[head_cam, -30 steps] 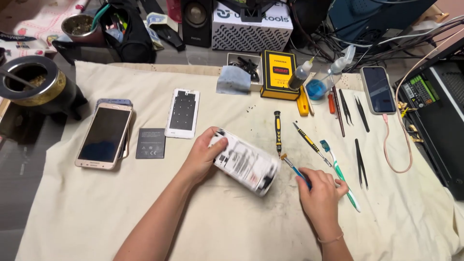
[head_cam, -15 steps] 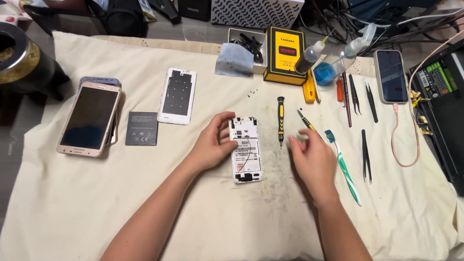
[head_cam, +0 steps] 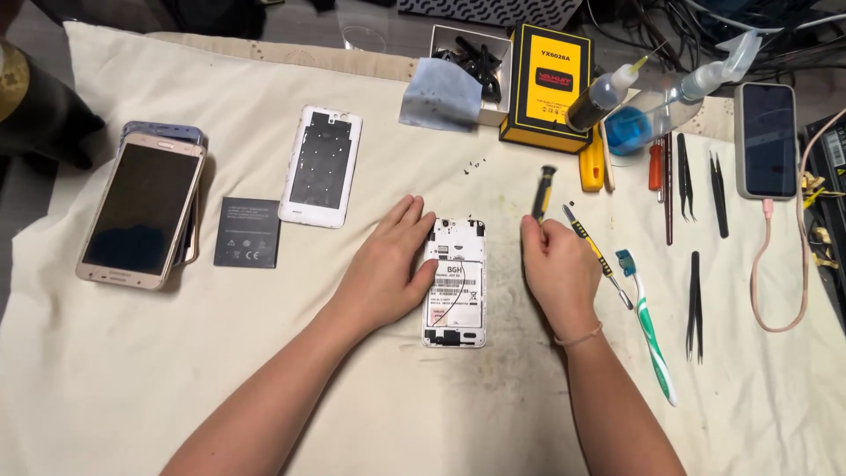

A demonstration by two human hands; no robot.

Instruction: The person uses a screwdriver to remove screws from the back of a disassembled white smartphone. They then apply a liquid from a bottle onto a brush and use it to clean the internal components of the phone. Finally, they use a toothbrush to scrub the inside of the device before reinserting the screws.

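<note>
Here, opened phone (head_cam: 456, 282) lengthwise, pointing away

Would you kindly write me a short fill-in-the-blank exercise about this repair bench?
1. The left hand rests on an opened ____, which lies back-up on the cloth.
2. The right hand grips a ____ with a black and yellow handle.
3. The toothbrush lies to the ____ of the right hand.

Missing words: phone; screwdriver; right
</note>
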